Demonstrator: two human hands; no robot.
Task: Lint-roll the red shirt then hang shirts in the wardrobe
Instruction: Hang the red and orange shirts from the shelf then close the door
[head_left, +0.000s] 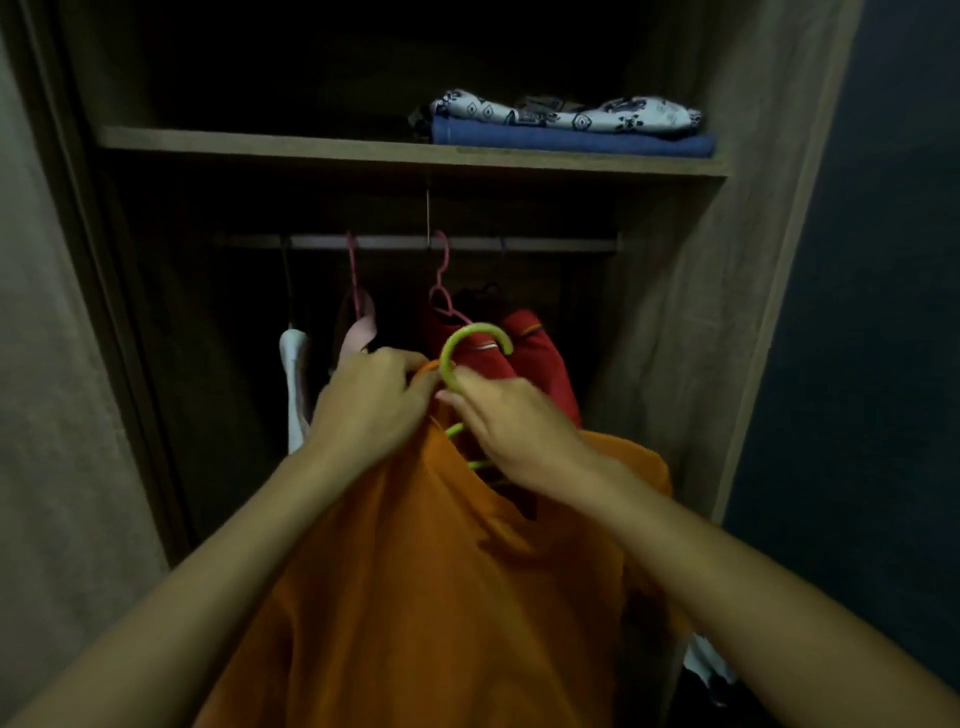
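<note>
An orange shirt (415, 571) hangs in front of me on a green hanger (470, 343) whose hook sticks up above the collar. My left hand (369, 405) grips the shirt's collar on the left. At the base of the hook, my right hand (514, 431) pinches the hanger's neck. Behind them a red shirt (540, 364) hangs from a pink hanger (441, 280) on the wardrobe rail (545, 243).
The open wardrobe has a shelf (311, 145) above the rail with folded clothes (566, 124) at its right. A white garment (295, 384) and a pink garment (358, 327) hang left of the red shirt. Wardrobe side walls (727, 312) stand close on both sides.
</note>
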